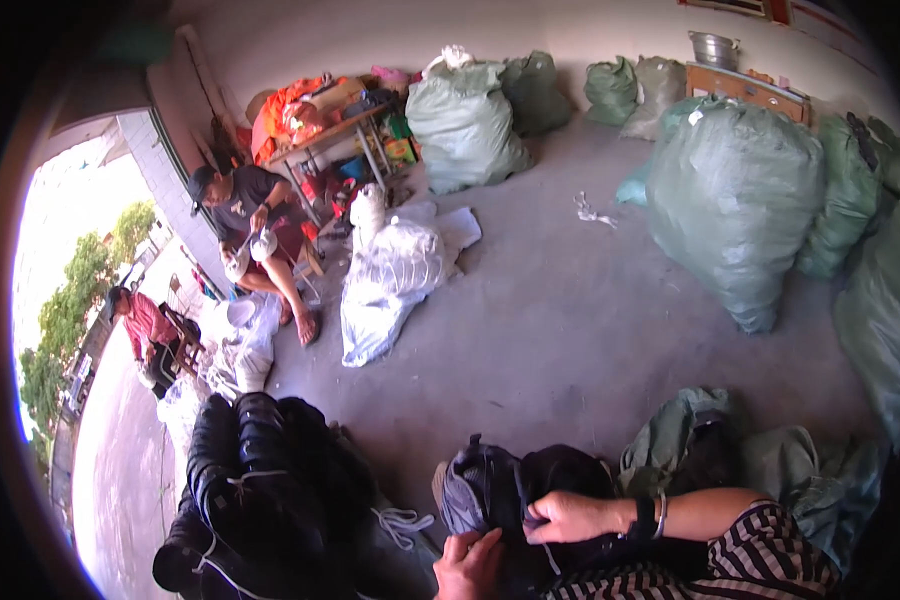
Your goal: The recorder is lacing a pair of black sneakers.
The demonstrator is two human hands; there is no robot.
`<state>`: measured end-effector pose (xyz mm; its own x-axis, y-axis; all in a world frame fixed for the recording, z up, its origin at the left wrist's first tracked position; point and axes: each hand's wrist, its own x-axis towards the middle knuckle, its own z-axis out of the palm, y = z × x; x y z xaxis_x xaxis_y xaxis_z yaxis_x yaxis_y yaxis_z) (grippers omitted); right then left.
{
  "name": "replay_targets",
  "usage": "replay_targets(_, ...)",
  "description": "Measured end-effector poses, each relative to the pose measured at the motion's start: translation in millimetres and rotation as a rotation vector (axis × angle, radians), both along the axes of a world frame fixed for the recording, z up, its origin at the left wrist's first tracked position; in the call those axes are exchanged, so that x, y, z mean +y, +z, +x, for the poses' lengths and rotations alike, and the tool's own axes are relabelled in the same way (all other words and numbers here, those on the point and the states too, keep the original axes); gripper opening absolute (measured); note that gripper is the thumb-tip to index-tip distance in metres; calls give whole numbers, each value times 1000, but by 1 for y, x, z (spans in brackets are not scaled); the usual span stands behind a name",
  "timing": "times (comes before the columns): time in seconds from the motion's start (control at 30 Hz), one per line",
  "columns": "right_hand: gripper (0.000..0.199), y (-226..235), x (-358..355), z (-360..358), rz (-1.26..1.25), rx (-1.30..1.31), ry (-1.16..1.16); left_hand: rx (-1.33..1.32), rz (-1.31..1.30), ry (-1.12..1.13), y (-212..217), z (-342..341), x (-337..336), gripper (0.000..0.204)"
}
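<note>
From the head camera, the person's right hand (pixel 570 518) lies across a dark, crumpled bundle of fabric (pixel 515 490) in the lap, fingers curled and pinching a fold near its middle. The left hand (pixel 470 568) comes up from the lower edge and presses against the bundle's near side; whether it truly grips the cloth or only steadies it is hard to tell, since the fingers are partly cut off by the frame. The bundle sits just above both hands, between a stack of black ribbed items tied with white cord (pixel 255 480) on the left and an open green sack (pixel 750 460) on the right. Farther off, a seated co-worker (pixel 255 235) handles something white beside a clear plastic bag (pixel 390 280), and large filled green sacks (pixel 735 200) stand on the concrete floor (pixel 550 340). The pinch on one fold looks slight: the limp fabric could slide off the lap, or the loose white cord (pixel 402 522) nearby could snag in it.
</note>
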<state>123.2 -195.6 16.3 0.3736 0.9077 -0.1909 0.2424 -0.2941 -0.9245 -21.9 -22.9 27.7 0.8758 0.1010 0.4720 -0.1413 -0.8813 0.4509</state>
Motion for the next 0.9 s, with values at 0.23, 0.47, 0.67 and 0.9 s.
replay_targets(0.23, 20, 18, 6, -5, -33, -394, -68, -1, -170, 35, 0, 5, 6, 30)
replay_targets(0.47, 22, 14, 1, -13, 113, -338, -250, 119, -461, 175, -13, -12, 11, 30)
replay_targets(0.67, 25, 14, -2, -23, 108, -346, -287, 124, -542, 186, -18, -22, 8, 29)
replay_targets(0.9, 22, 13, 1, -31, 168, -417, -361, 97, -419, 170, -18, -22, 6, 29)
